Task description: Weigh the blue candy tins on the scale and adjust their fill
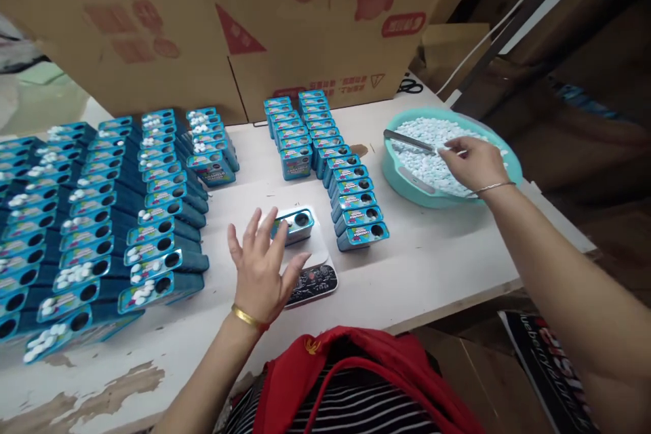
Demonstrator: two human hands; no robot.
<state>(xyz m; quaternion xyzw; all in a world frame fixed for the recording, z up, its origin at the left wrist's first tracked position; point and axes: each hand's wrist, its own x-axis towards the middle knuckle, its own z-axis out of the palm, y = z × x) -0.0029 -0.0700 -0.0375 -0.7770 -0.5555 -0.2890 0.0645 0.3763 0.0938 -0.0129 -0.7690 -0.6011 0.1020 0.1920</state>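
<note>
Your right hand [475, 163] is pinching a strip [408, 141] over the basin [399, 180] (near the tabletop's [432, 258] right edge, likely for reach). Your left hand [258, 278] is spreading, empty.

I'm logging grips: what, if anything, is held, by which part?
The left hand holds nothing. Whether the right hand grips the metal utensil by its inner end cannot be told.

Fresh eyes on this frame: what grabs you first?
Rows of blue containers crowd the table's left side, many topped with white pellets. At the right, a turquoise basin is full of them, the right hand holding a grey strip over it. Front and centre, the spread left hand is by a scale bearing one container.
</note>
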